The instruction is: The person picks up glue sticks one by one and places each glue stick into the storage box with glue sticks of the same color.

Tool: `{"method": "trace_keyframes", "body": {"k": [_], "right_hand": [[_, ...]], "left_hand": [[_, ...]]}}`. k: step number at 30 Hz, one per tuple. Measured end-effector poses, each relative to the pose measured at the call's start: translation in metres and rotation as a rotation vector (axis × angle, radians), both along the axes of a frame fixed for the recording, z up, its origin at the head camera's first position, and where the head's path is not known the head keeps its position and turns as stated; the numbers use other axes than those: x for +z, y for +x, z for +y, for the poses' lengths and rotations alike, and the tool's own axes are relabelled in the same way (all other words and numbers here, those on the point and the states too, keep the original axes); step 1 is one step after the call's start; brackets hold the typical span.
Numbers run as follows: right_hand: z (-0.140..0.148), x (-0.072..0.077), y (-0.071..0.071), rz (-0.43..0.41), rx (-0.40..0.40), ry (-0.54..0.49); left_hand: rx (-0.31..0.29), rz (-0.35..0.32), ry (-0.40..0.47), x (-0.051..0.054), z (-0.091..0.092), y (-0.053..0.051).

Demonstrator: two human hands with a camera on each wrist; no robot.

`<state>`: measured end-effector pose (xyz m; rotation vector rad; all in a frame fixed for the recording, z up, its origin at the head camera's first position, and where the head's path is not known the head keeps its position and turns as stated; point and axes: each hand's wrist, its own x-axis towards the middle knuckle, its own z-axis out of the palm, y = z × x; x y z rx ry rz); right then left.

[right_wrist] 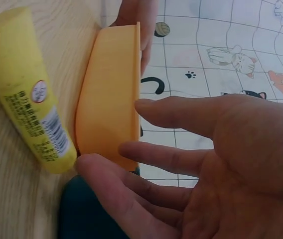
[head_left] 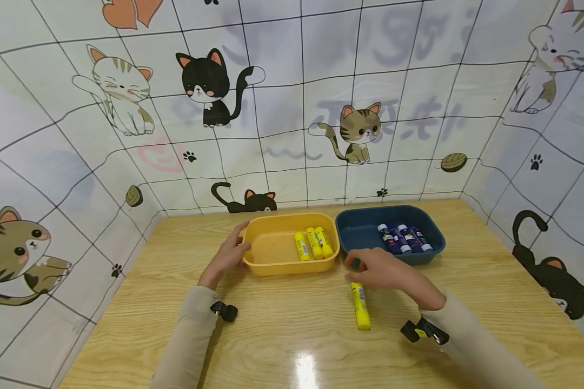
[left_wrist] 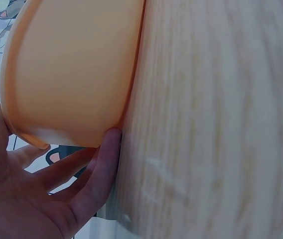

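Note:
At the left end of a yellow plastic tray (head_left: 267, 268), my left hand (head_left: 227, 254) holds the rim, thumb over the edge and fingers against the outer wall (left_wrist: 67, 99). Three yellow glue sticks (head_left: 314, 243) lie side by side in the tray's right part. Another yellow glue stick (head_left: 360, 308) lies on the table in front of the two trays. Just above its far end hovers my right hand (head_left: 382, 268), fingers loosely bent with nothing between them. In the right wrist view, the fingertips are close to this glue stick (right_wrist: 29, 94); whether one touches it I cannot tell.
A dark blue tray (head_left: 360, 227) stands right beside the yellow one, with several dark blue, white-capped sticks (head_left: 404, 239) on its right side. Both trays stand toward the back of the wooden table (head_left: 272, 329). Cat-patterned sheets (head_left: 282, 119) surround the table's back and sides.

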<state>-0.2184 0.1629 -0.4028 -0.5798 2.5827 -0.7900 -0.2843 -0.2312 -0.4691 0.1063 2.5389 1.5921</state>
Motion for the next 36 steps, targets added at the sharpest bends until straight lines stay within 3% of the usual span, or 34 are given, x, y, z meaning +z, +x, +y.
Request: {"method": "trace_keyframes", "body": {"k": [10, 29, 36], "right_hand": [[0.008, -0.01, 0.002, -0.042, -0.02, 0.014], [0.008, -0.026, 0.004, -0.009, -0.011, 0.052], [0.009, -0.03, 0.002, -0.057, -0.022, 0.022]], "left_hand": [[0.003, 0.0, -0.001, 0.0, 0.001, -0.002], [-0.004, -0.019, 0.026, 0.0, 0.0, -0.002], [0.002, -0.008, 0.004, -0.001, 0.0, -0.001]]}}
